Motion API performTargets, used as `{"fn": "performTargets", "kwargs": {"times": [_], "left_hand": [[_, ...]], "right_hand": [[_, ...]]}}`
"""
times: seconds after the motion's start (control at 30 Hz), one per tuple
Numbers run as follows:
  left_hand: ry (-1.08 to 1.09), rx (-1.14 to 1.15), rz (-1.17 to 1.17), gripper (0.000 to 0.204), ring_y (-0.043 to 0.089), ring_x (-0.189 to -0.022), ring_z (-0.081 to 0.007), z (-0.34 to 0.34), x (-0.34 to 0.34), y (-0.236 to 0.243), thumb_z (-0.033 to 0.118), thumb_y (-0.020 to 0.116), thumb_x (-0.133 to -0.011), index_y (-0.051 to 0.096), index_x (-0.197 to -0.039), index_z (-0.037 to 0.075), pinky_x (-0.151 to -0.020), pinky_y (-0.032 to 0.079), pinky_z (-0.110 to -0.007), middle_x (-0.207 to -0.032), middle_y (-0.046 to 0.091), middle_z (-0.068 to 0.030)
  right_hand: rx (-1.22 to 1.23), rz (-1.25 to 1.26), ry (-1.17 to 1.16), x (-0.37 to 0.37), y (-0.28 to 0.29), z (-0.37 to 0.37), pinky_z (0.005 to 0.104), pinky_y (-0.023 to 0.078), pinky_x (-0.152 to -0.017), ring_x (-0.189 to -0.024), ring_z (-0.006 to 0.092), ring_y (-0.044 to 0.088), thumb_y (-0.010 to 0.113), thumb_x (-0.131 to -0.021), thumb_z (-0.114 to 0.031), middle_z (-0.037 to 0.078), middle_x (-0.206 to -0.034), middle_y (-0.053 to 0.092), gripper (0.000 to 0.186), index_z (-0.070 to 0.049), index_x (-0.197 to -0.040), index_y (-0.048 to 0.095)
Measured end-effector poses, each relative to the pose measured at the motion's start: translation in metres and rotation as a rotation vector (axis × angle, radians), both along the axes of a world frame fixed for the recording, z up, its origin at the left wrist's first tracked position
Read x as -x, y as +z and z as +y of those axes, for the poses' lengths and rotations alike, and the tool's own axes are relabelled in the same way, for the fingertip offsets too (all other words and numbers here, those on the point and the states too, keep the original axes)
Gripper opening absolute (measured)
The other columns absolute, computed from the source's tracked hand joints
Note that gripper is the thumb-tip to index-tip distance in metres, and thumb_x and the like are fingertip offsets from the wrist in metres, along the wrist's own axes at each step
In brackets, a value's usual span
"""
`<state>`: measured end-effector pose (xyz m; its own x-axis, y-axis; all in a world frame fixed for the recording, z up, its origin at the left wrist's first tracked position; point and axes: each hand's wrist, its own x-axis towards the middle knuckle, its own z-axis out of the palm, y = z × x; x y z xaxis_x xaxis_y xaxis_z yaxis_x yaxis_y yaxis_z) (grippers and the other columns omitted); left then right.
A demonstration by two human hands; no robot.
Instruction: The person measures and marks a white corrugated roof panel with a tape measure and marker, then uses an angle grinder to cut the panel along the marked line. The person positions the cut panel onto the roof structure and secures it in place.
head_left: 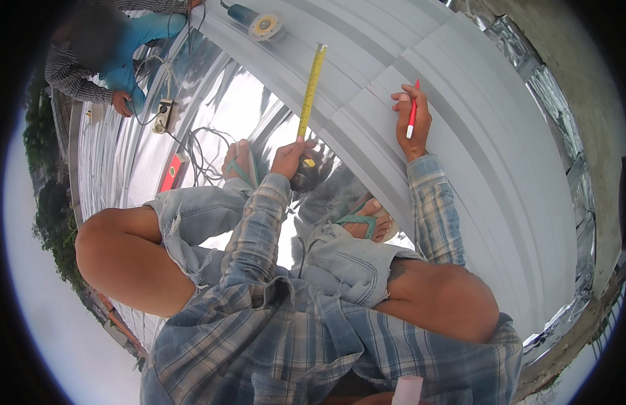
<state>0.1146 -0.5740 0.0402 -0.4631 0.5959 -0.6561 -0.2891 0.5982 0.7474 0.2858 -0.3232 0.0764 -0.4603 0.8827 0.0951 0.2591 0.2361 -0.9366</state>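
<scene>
My left hand (286,158) is closed around a tape measure with a dark case (303,178). Its yellow blade (311,91) is drawn out, running away from me over the edge of a light grey ribbed metal sheet (367,115). Over the same sheet, to the right, my right hand (415,131) grips a red marker (413,111) with a white end; its thin tip points away from me. Whether that hand touches the sheet I cannot tell.
An angle grinder (255,22) lies on the sheet at the far side. Shiny foil, tangled dark cables (204,158), a power strip (163,116) and a red spirit level (173,173) are to the left. Another person (141,34) works at far left. A concrete ledge (596,101) borders the right.
</scene>
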Motion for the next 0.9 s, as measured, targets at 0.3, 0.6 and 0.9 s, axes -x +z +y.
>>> {"fn": "performTargets", "kwargs": {"times": [0.3, 0.6, 0.9], "left_hand": [[0.075, 0.04, -0.147, 0.046, 0.058, -0.079, -0.0089, -0.004, -0.008, -0.006, 0.041, 0.045, -0.102, 0.07, -0.112, 0.004, -0.082, 0.044, -0.025, -0.074, 0.065, -0.0009], [-0.199, -0.087, -0.192, 0.051, 0.057, -0.065, -0.0073, 0.046, 0.034, 0.086, 0.045, 0.048, -0.1, 0.071, -0.096, -0.001, -0.064, 0.046, -0.021, -0.07, 0.064, -0.0007], [-0.625, -0.148, -0.251, 0.05, 0.057, -0.066, -0.0092, 0.069, 0.021, 0.12, 0.045, 0.05, -0.099, 0.072, -0.093, 0.0, -0.066, 0.046, -0.023, -0.07, 0.064, -0.0018]], "right_hand": [[-0.021, -0.036, -0.004, -0.001, 0.001, -0.005, 0.0337, 0.052, -0.072, -0.075, 0.0223, 0.065, 0.053, -0.095, -0.019, 0.012, -0.086, 0.069, 0.023, -0.003, -0.111, 0.057], [-0.244, 0.075, 0.021, 0.033, 0.059, 0.007, 0.0373, 0.052, -0.081, -0.104, 0.0279, 0.062, 0.06, -0.09, -0.009, 0.017, -0.123, 0.059, 0.026, -0.005, -0.115, 0.054], [-0.232, 0.131, -0.132, 0.025, 0.09, 0.033, 0.0371, 0.05, -0.092, -0.11, 0.0263, 0.061, 0.06, -0.093, -0.013, 0.018, -0.127, 0.057, 0.028, -0.003, -0.118, 0.052]]}}
